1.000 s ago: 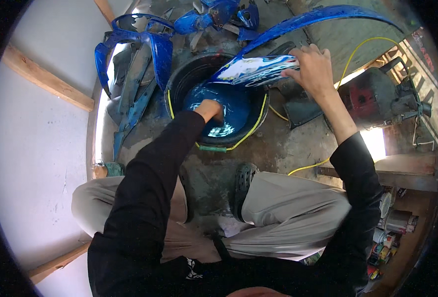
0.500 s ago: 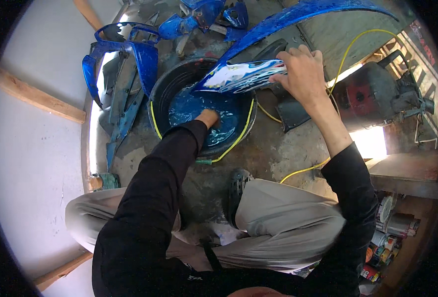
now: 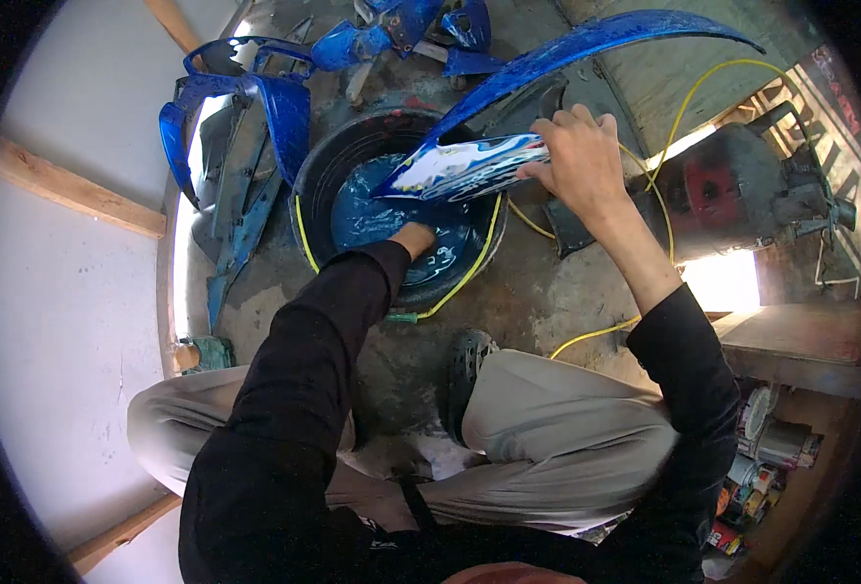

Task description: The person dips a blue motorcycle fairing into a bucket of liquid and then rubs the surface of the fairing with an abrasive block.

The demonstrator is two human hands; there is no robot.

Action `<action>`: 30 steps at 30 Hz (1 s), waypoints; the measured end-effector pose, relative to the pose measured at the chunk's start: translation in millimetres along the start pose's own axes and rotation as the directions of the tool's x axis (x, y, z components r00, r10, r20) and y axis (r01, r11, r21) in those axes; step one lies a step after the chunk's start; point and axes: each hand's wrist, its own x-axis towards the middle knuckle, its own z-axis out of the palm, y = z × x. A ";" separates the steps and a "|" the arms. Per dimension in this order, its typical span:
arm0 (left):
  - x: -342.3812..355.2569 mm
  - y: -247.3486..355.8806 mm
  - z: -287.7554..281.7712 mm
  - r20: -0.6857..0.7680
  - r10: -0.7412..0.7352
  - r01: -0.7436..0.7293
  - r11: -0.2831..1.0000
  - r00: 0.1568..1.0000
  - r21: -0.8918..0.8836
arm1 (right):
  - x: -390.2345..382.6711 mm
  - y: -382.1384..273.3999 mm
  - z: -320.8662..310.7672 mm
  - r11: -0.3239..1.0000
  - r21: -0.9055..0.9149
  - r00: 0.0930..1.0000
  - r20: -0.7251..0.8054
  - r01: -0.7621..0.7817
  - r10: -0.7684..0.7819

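My right hand (image 3: 586, 161) is closed on the edge of a long curved blue motorcycle fairing panel (image 3: 479, 165), which carries white and multicoloured graphics. The panel's pointed lower end hangs over a black bucket (image 3: 316, 175), and its long blue arm sweeps up to the far right. Bluish water (image 3: 358, 214) lies in the bucket. My left hand (image 3: 414, 238) reaches into that water. Its fingers are under the surface, so their shape and anything they hold are hidden.
More blue fairing parts (image 3: 285, 117) lie beyond the bucket at the left. A red and black machine (image 3: 708, 190) with a yellow hose (image 3: 679, 112) stands at the right. Cans (image 3: 786, 443) sit in a wooden shelf at lower right. A white wall (image 3: 71, 292) rises at the left.
My right hand has moved slightly nearer and left, bringing the fairing panel lower over the bucket. My left hand stays in the water with little shift.
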 end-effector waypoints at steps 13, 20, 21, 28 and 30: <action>-37.2 59.4 -141.2 0.190 -0.236 0.241 0.971 0.953 -0.003 | -14.1 2.1 -6.1 1.000 -0.013 1.000 0.009 0.008 -0.008; -119.6 42.9 -165.4 -0.331 -0.461 0.148 0.737 0.823 -0.660 | -16.6 -4.4 -11.9 0.999 -0.052 0.999 0.035 0.008 -0.006; -135.0 45.0 -174.1 -0.294 -0.544 0.127 0.607 0.786 -0.784 | -14.8 -9.4 -14.4 0.998 -0.055 0.998 0.057 0.014 -0.011; -161.8 61.8 -162.4 -0.302 -0.766 -0.202 0.226 0.568 -0.953 | -25.8 -33.6 -17.6 0.999 -0.009 0.996 0.076 0.037 -0.036; -158.1 68.3 -158.5 -0.380 -0.793 -0.322 0.244 0.477 -0.915 | -30.1 -36.9 -22.3 0.998 0.013 0.996 0.075 0.054 -0.054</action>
